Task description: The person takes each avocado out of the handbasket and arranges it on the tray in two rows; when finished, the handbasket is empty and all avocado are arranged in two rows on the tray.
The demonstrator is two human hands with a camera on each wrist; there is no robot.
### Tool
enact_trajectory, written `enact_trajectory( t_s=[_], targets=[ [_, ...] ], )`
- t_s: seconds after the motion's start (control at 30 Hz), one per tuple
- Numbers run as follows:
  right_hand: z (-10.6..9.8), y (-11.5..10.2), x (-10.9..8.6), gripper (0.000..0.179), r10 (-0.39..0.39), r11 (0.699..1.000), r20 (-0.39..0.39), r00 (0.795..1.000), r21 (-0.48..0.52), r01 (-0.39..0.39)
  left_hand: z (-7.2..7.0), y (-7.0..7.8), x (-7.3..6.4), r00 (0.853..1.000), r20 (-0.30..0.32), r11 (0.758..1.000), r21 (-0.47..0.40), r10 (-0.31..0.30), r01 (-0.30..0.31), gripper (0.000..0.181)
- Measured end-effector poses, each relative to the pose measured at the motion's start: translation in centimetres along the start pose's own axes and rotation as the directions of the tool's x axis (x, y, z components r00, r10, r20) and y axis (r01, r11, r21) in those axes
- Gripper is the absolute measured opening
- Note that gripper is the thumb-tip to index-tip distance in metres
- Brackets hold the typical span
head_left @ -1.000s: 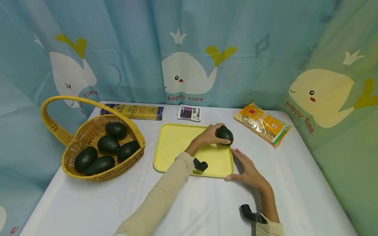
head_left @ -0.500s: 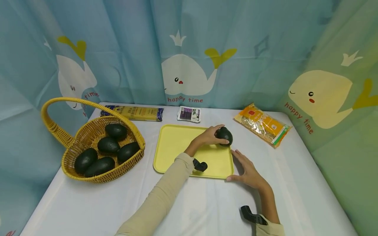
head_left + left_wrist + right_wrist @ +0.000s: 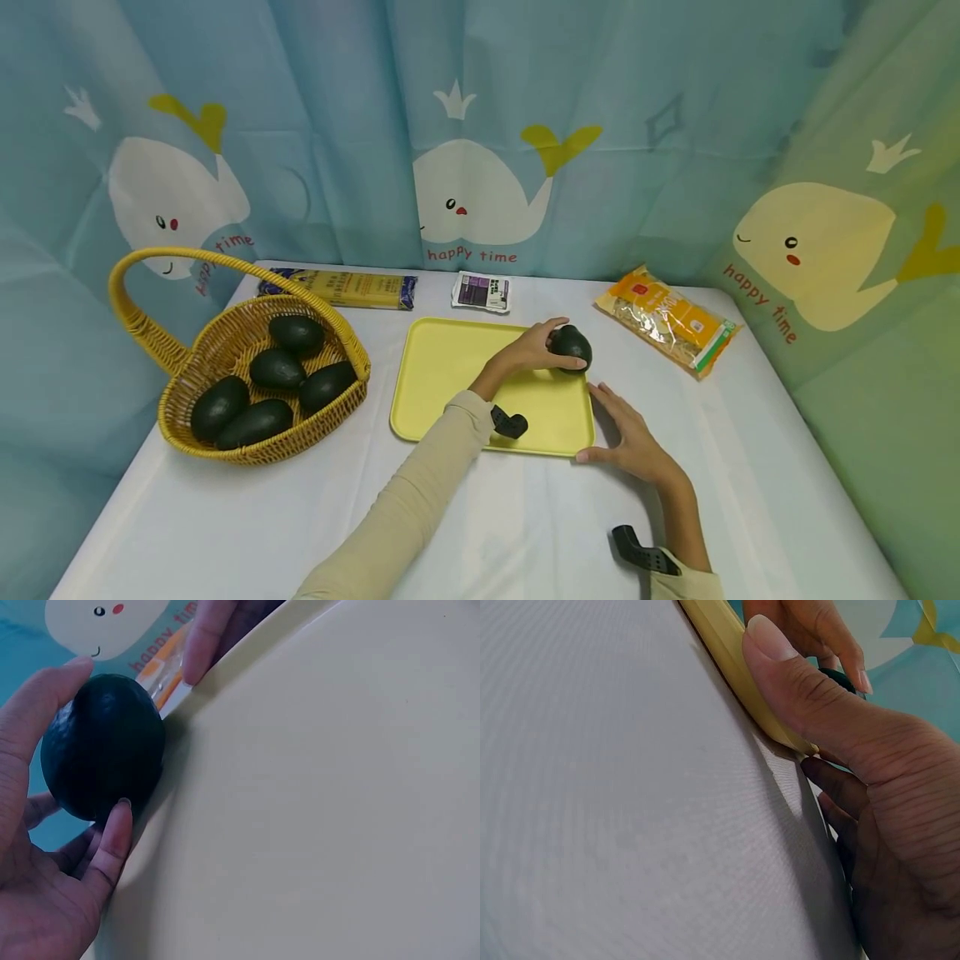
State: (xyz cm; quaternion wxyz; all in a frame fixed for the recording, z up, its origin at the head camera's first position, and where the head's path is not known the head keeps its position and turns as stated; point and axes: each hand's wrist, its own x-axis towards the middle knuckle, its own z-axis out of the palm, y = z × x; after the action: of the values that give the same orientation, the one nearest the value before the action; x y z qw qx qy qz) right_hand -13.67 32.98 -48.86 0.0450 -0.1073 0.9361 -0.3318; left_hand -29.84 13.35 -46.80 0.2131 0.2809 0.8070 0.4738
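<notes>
In the head view my left hand [image 3: 531, 347] grips a dark green avocado [image 3: 573, 348] at the far right corner of the yellow tray [image 3: 442, 367]. The left wrist view has the thumb and fingers around the avocado [image 3: 101, 746], which sits at the tray's rim. At the tray's near right corner is my right hand [image 3: 633, 437], fingers spread, with the thumb by the front edge and the fingertips by the right edge. In the right wrist view the thumb lies against the tray's rim [image 3: 731, 656]; the other fingers are partly hidden behind it.
A yellow wicker basket [image 3: 168, 412] with a tall handle holds several avocados [image 3: 276, 368] on the left. Along the back lie a long yellow packet [image 3: 345, 287], a small white-and-purple sachet [image 3: 482, 292] and an orange bag [image 3: 667, 321]. A whale-print curtain [image 3: 660, 208] hangs behind the white table.
</notes>
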Motion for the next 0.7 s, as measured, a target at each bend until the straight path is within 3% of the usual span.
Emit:
enact_trajectory(
  t_s=[0.7],
  targets=[
    [-0.01, 0.22, 0.12, 0.110, -0.015, 1.000, -0.002, 1.000, 0.004, 0.015, -0.54, -0.33, -0.93, 1.000, 0.011, 0.997, -0.071, -0.009, 0.010, 0.091]
  ],
)
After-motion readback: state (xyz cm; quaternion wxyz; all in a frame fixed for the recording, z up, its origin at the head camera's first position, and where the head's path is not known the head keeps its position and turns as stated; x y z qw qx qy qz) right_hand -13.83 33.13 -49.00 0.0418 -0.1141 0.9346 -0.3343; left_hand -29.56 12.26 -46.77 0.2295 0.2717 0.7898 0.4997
